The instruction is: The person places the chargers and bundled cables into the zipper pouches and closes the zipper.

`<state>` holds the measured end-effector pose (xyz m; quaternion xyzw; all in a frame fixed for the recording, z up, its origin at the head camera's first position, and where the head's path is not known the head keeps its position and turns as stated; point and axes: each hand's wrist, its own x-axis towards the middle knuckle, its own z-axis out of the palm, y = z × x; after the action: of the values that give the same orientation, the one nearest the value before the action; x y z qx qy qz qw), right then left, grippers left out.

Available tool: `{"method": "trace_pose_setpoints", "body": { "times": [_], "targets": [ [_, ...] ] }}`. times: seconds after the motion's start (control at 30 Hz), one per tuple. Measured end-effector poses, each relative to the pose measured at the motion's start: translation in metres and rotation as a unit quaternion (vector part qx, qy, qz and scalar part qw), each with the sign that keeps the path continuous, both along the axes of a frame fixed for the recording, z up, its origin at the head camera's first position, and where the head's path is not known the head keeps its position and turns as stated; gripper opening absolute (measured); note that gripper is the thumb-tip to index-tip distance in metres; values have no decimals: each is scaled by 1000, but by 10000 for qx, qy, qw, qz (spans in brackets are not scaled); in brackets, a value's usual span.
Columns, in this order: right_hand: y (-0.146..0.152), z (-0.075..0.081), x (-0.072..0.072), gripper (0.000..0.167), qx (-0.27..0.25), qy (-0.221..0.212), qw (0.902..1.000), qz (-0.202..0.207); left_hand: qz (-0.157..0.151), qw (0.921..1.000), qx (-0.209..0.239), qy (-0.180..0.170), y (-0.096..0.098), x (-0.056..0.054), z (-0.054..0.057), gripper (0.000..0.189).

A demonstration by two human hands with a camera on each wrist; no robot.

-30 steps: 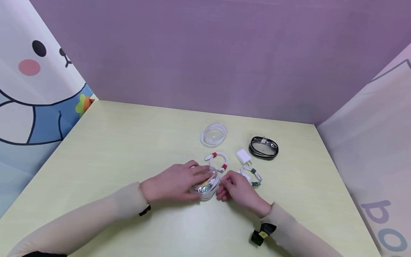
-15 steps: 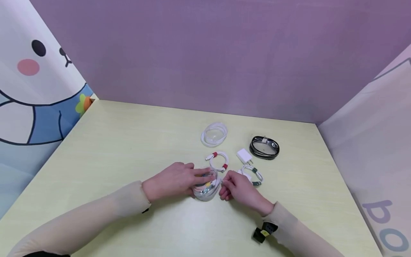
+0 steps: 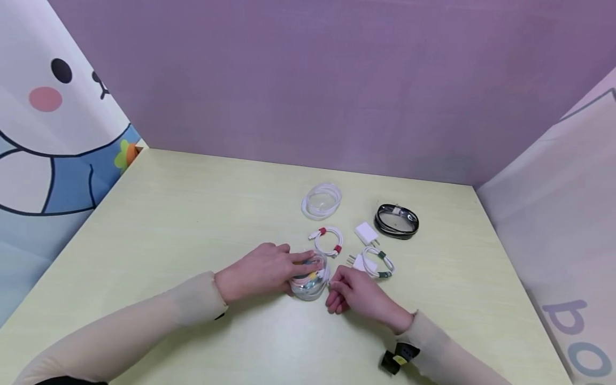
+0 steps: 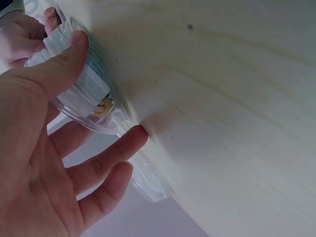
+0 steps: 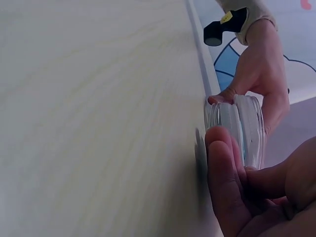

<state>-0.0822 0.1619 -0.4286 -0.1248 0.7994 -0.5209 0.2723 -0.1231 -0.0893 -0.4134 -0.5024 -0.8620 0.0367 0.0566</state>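
In the head view, a person's left hand (image 3: pixel 262 271) reaches over a rounded clear plastic case (image 3: pixel 308 290) on the pale table (image 3: pixel 216 224), fingers across its top. The contents look like coiled cable, with a yellow part visible. The right hand (image 3: pixel 358 291), fingers curled, pinches the case's right edge. Behind the case lie a red-tied white cable (image 3: pixel 316 242) and, farther back, a translucent white coil (image 3: pixel 313 214). To the right, a green-tied white cable (image 3: pixel 382 255) overlaps a white plug adapter (image 3: pixel 359 263); beyond it, a second adapter (image 3: pixel 366 233) sits just beside a black cable coil (image 3: pixel 397 233).

In the left wrist view, the left hand grips the case, thumb on one face, two other fingers extended free of it. White pieces (image 4: pixel 91 91) and a yellowish ring (image 4: pixel 102 106) show through the plastic.

In the right wrist view, the right hand's bent fingers and thumb meet at the near end of the case, partly hiding it; the left hand holds the far end.
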Motion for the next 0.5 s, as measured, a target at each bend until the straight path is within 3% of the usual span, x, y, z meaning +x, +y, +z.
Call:
{"method": "trace_pose_setpoints", "body": {
  "times": [0.23, 0.5],
  "targets": [
    [-4, 1, 8, 13, -393, -427, 9982, 121, 6, 9999, 14, 129, 1, 0, -1, 79],
    [0, -1, 9, 13, -631, -431, 9967, -281, 190, 9998, 64, 56, -2, 5, -3, 81]
  ]
}}
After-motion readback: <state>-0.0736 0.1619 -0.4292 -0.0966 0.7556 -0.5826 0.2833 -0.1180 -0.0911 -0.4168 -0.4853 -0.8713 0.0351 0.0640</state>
